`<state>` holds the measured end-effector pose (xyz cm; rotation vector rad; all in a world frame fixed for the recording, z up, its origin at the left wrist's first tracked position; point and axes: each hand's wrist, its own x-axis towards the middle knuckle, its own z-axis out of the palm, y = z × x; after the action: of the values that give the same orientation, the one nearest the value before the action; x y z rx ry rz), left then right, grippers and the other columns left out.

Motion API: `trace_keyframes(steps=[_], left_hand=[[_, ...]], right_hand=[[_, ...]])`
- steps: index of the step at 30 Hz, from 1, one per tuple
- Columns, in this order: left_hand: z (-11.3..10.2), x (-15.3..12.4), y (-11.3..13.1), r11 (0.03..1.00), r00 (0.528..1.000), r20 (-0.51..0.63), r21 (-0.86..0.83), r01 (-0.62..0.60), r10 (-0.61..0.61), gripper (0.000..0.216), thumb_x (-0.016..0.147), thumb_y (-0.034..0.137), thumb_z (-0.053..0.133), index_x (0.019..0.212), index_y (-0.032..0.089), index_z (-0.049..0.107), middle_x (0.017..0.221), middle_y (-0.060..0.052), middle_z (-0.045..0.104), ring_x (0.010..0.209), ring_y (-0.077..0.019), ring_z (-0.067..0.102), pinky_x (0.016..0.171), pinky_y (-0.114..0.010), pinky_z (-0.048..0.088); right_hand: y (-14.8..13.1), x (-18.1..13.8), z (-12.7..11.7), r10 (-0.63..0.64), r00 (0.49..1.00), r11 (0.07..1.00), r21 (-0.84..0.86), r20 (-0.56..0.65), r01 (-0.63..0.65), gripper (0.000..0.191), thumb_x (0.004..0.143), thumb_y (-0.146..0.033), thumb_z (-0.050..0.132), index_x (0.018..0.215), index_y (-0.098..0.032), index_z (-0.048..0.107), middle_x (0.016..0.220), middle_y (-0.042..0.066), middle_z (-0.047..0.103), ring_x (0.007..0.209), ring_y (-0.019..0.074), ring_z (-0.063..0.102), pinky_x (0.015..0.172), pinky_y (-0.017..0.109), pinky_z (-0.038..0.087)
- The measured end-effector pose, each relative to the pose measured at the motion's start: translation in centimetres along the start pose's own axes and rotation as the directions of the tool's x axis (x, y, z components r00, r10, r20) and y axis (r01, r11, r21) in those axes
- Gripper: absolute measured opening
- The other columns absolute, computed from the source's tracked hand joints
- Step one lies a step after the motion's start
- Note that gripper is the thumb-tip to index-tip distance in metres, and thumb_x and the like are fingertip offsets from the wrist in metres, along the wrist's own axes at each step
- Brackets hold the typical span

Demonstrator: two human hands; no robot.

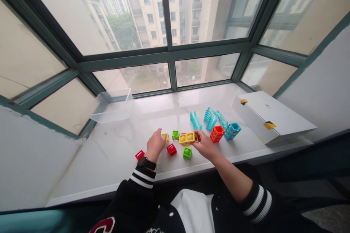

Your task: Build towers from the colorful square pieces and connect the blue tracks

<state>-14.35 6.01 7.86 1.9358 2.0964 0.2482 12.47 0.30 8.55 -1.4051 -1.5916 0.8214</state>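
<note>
Your left hand (155, 145) arches knuckles-up with fingers curled down, a black watch (143, 162) on the wrist above a striped cuff (142, 177). Your right hand (205, 145) reaches inward, fingers (197, 135) extended, its bare forearm (232, 178) running back to another striped cuff (257, 200).

On the windowsill (109, 153): plastic tub (111, 106) left, box (270, 116) right, toy blocks (187, 153) between, track pieces (210, 118) behind them.

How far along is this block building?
Done: a yellow two-cube frame block looks joined. In hand: the right hand holds it; the left hand is at a small yellow frame cube. Left: a green cube, a red cube and translucent teal curved ramps lie apart.
</note>
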Motion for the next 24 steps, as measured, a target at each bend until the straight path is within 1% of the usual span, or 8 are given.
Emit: trace_keyframes(steps=[5, 8, 11, 14, 16, 19, 22, 24], left_hand=[[0.7, -3.6, -0.9, 0.994, 0.991, -0.091, -0.024, -0.105, 0.102, 0.043, 0.107, 0.042, 0.047, 0.142, 0.018, 0.057, 0.128, -0.016, 0.072, 0.110, -0.0276, 0.072, 0.088, -0.036, 0.054], [2.6, -6.2, -1.8, 0.980, 0.974, -0.114, 0.019, -0.196, 0.197, 0.042, 0.107, 0.041, 0.050, 0.140, 0.016, 0.058, 0.123, -0.015, 0.073, 0.107, -0.0283, 0.072, 0.092, -0.039, 0.055], [4.6, -7.7, -2.7, 0.963, 0.948, -0.168, 0.068, -0.262, 0.270, 0.046, 0.102, 0.040, 0.060, 0.142, 0.017, 0.057, 0.119, -0.015, 0.072, 0.107, -0.0308, 0.070, 0.094, -0.043, 0.055], [5.6, -7.7, -3.1, 0.945, 0.903, -0.282, 0.044, -0.325, 0.324, 0.060, 0.099, 0.042, 0.067, 0.151, 0.018, 0.050, 0.133, -0.018, 0.068, 0.120, -0.0357, 0.065, 0.100, -0.050, 0.054], [5.9, -7.3, -3.1, 0.908, 0.860, -0.334, -0.028, -0.418, 0.385, 0.065, 0.100, 0.041, 0.065, 0.157, 0.019, 0.043, 0.144, -0.019, 0.062, 0.132, -0.0361, 0.059, 0.108, -0.053, 0.050], [5.8, -6.3, -2.9, 0.826, 0.812, -0.332, -0.144, -0.546, 0.479, 0.056, 0.102, 0.031, 0.060, 0.155, 0.022, 0.044, 0.145, -0.016, 0.063, 0.133, -0.0315, 0.059, 0.113, -0.051, 0.048], [5.4, -5.5, -3.0, 0.808, 0.811, -0.323, -0.186, -0.560, 0.488, 0.044, 0.100, 0.025, 0.058, 0.144, 0.022, 0.053, 0.137, -0.014, 0.067, 0.126, -0.0301, 0.063, 0.111, -0.051, 0.051], [4.8, -5.2, -3.7, 0.837, 0.833, -0.360, -0.202, -0.509, 0.420, 0.042, 0.098, 0.021, 0.057, 0.140, 0.020, 0.055, 0.131, -0.014, 0.067, 0.121, -0.0300, 0.065, 0.108, -0.050, 0.053]], right_hand=[[1.0, 0.3, 0.6, 0.057, 0.998, 0.998, 0.007, 0.018, -0.057, 0.032, 0.078, -0.029, 0.067, 0.109, -0.024, 0.062, 0.103, 0.004, 0.071, 0.095, 0.0246, 0.068, 0.086, 0.038, 0.054], [1.4, 0.8, 1.7, 0.070, 0.996, 0.997, 0.013, 0.050, -0.071, 0.031, 0.078, -0.028, 0.067, 0.108, -0.024, 0.062, 0.102, 0.003, 0.071, 0.095, 0.0241, 0.068, 0.086, 0.037, 0.053], [1.8, 1.2, 3.2, 0.049, 0.996, 0.999, 0.006, 0.079, -0.049, 0.031, 0.075, -0.025, 0.067, 0.106, -0.024, 0.062, 0.102, 0.002, 0.070, 0.093, 0.0227, 0.067, 0.085, 0.036, 0.053], [2.0, 1.4, 4.7, 0.005, 0.994, 1.000, 0.023, 0.110, -0.008, 0.033, 0.074, -0.021, 0.068, 0.107, -0.023, 0.063, 0.102, 0.002, 0.070, 0.092, 0.0218, 0.066, 0.084, 0.034, 0.053], [2.1, 1.4, 5.7, -0.027, 0.990, 0.998, 0.054, 0.141, 0.019, 0.034, 0.074, -0.018, 0.068, 0.107, -0.024, 0.063, 0.101, 0.002, 0.070, 0.091, 0.0212, 0.066, 0.083, 0.034, 0.054], [2.4, 1.2, 6.8, -0.055, 0.982, 0.995, 0.093, 0.180, 0.038, 0.033, 0.075, -0.017, 0.071, 0.106, -0.025, 0.064, 0.098, 0.000, 0.071, 0.087, 0.0204, 0.067, 0.082, 0.033, 0.055], [2.7, 1.1, 7.5, -0.069, 0.983, 0.994, 0.095, 0.171, 0.053, 0.033, 0.077, -0.019, 0.073, 0.108, -0.026, 0.064, 0.098, 0.001, 0.072, 0.087, 0.0212, 0.068, 0.083, 0.035, 0.057], [3.0, 1.1, 7.5, -0.063, 0.992, 0.996, 0.077, 0.112, 0.055, 0.033, 0.078, -0.021, 0.074, 0.110, -0.026, 0.064, 0.102, 0.003, 0.073, 0.090, 0.0227, 0.069, 0.085, 0.037, 0.057]])
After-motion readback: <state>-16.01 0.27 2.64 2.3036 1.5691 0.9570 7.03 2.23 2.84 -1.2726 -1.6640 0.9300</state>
